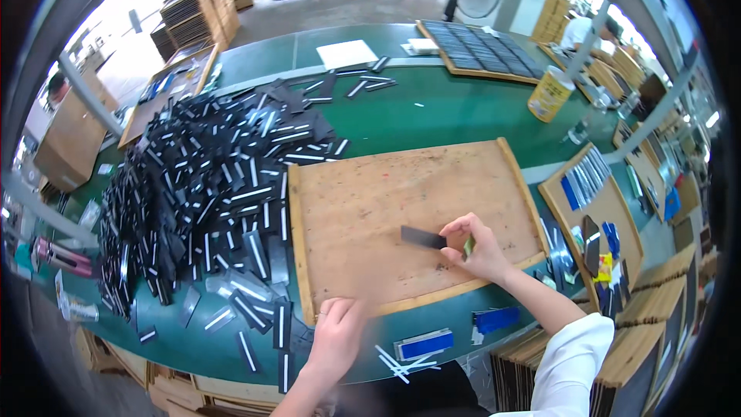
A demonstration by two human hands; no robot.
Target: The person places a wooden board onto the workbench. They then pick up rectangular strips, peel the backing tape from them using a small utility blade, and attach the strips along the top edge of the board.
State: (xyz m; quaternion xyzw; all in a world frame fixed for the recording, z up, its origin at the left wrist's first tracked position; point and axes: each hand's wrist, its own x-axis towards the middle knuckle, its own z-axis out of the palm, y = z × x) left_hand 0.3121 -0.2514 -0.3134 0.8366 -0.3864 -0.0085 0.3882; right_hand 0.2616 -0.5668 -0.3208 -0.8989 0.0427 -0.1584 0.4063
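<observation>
Over the near right part of the wooden tray [386, 177], seen from my head camera, my right hand [472, 249] pinches a dark flat strip [421, 237] by its right end, thumb and fingers closed on it. The strip juts out leftward from my fingertips, its long axis running mostly left to right, with the free left end tipped slightly toward the far side. Whether it rests on the wood or is held just above it, I cannot tell. A small green patch [469, 244] shows between my thumb and fingers; what it is I cannot make out.

My left hand [338, 337] is at the near left corner of the tray, to the left of the strip's free end and nearer to my body. Its fingers are blurred, so I cannot tell whether they grasp anything. Between that hand and the free end lies bare wood; the right hand is by far the closer one, being on the strip itself.

Left of the tray, a heap of dark pieces [208, 185] with pale stripes spreads over the green table [386, 120], with loose pieces reaching close to my left hand. At the near edge, between my forearms, lie a blue-and-white packet [424, 344] and some thin white strips [396, 364]; a second blue packet [496, 319] lies to the right, on the near side of the tray.
</observation>
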